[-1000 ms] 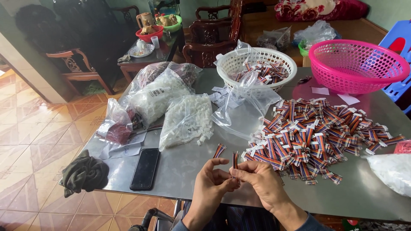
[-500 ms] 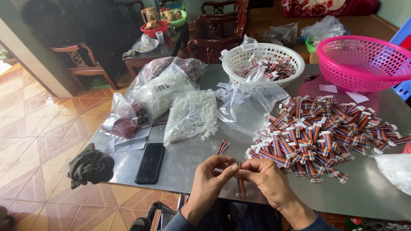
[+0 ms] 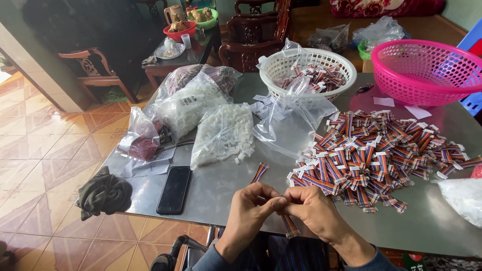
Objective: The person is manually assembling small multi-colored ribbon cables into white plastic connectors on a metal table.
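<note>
Left hand [image 3: 253, 208] and right hand [image 3: 311, 211] pinch one flat striped ribbon cable [image 3: 289, 227] above the glossy metal counter [image 3: 221, 185].

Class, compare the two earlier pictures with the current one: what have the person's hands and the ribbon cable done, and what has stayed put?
The left hand and right hand have closed together, fingertips now meeting. The striped ribbon cable, earlier held up between them, now hangs below the right hand's grip. The loose cable, the cable pile, the phone and the bags of white connectors stayed where they were.
</note>
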